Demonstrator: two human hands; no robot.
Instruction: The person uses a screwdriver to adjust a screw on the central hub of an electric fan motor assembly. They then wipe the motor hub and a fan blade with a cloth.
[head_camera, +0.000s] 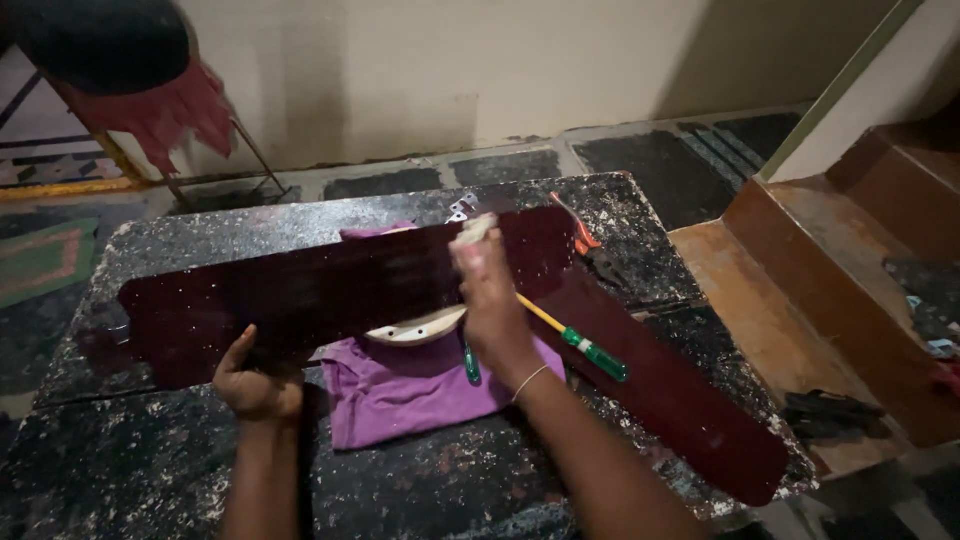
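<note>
Both forearms reach up from the bottom of the view over a dark speckled table (150, 470), the biggest surface here, which fills the lower and middle of the view with its far edge running before a pale wall. Standing on edge upon it is a long dark red board (330, 290), tilted toward the camera; a second dark red board (690, 400) lies flat and slants off toward the table's right front corner, its rounded end hanging just past the edge. Under the raised board lies a purple cloth (400, 390), and on it a cream-coloured curved piece (415, 330) touching the board's lower edge. The left hand (255, 385) grips the board's bottom edge, fingers wrapped behind and thumb in front. The right hand (490, 300) has its fingers curled shut on a small pale wad (473, 230) pressed against the board's face near its top edge. To rub well, I judge the left hand should brace firmly while the right makes long strokes along the board. A green-handled screwdriver with a yellow shaft (585, 350) lies just right of the wrist, a smaller green tool (471, 363) pokes out beneath it, pliers with orange handles (590, 250) lie further back, and small metal hinges (460, 208) sit near the far edge. Open room lies to the left along the board; to the right the tools crowd the wrist, and beyond the table edge brown steps (850, 300) drop away.
</note>
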